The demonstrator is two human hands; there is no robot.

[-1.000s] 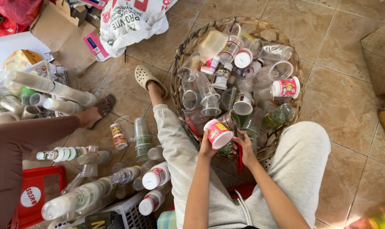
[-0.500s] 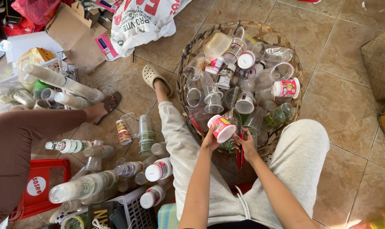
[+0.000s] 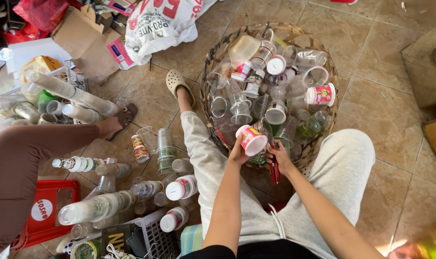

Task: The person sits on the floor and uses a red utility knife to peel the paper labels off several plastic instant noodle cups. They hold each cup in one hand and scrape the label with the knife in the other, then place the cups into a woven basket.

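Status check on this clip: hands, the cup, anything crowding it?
Left hand grips pink-labelled cup. Right hand at its rim, red-handled tool below it. Cup held over wicker basket, clear cups packed close.

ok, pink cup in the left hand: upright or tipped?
Tipped. The left hand holds the pink cup on its side above the basket; its white round end faces the camera. Whether it is empty cannot be told.

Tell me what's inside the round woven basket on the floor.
The woven basket holds a heap of clear plastic cups, small white-lidded bottles and a pink-and-white cup. Whatever lies beneath that heap, and the basket's bottom, is covered.
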